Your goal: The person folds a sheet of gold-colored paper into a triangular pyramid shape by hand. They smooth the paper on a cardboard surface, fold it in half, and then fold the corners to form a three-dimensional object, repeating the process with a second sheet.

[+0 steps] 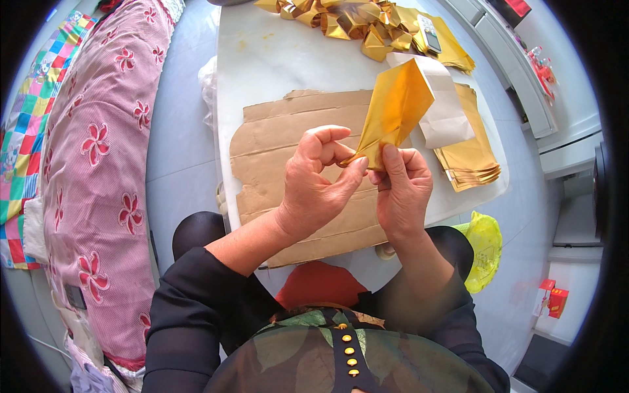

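A folded sheet of gold foil paper (397, 105) is held up above the table, its pointed top tilted to the right. My right hand (404, 186) grips its lower edge between thumb and fingers. At the lower left corner, my left hand (319, 177) pinches the paper with thumb and fingertips. Beneath both hands lies a flattened piece of brown cardboard (295, 132). To the right, a stack of gold paper sheets (467, 162) rests on the table, partly under a sheet of whitish paper (440, 103).
Several folded gold paper pieces (344, 22) are heaped at the back of the white table (285, 59). A remote control (429, 34) lies on more gold sheets (449, 44). A pink flowered cover (103, 147) stretches along the left. A yellow-green plastic bag (484, 253) sits right of my knee.
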The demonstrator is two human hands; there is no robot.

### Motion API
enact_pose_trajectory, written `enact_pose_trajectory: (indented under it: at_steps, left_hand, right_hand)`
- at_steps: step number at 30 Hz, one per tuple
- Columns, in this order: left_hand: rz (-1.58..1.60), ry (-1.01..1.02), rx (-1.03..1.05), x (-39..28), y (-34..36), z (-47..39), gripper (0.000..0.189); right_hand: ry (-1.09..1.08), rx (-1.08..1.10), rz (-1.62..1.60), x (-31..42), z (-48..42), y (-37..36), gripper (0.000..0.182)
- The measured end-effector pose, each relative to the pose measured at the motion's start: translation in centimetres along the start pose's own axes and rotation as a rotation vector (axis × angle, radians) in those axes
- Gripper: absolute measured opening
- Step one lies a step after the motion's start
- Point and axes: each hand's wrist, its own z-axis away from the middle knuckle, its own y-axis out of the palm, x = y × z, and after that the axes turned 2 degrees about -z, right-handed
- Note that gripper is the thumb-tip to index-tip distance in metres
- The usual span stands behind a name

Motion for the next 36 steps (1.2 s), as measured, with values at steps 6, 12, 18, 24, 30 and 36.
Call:
enact_pose_trajectory:
  at_steps: [6, 12, 18, 24, 30, 36]
  left_hand:
    - [-0.054, 0.003, 0.081, 0.1, -0.3, 0.1, 0.042]
    - [0.109, -0.246, 0.100, 0.0, -0.2, -0.5, 0.035]
    - [0.256, -0.523, 0.170, 0.8, -0.6, -1.3, 0.018]
    - [0.290, -0.529, 0.057, 2.0, -1.0, -1.1, 0.016]
    - [0.334, -0.486, -0.023, 1.2, -0.5, -0.8, 0.015]
    - [0.304, -0.444, 0.009, 1.5, -0.7, -0.8, 0.013]
  right_hand:
    - [0.005, -0.023, 0.008, -0.2, 0.0, -0.1, 0.018]
    - [-0.017, -0.058, 0.168, -0.5, -0.2, -0.5, 0.017]
    - [0.017, -0.031, 0.440, -0.5, -0.3, -1.0, 0.021]
    - [0.044, 0.053, 0.458, 0.0, 0.2, -0.1, 0.017]
    - [0.140, 0.112, 0.461, 0.4, 0.4, -0.5, 0.015]
    - [0.231, 0.165, 0.418, 0.7, 0.0, -1.2, 0.014]
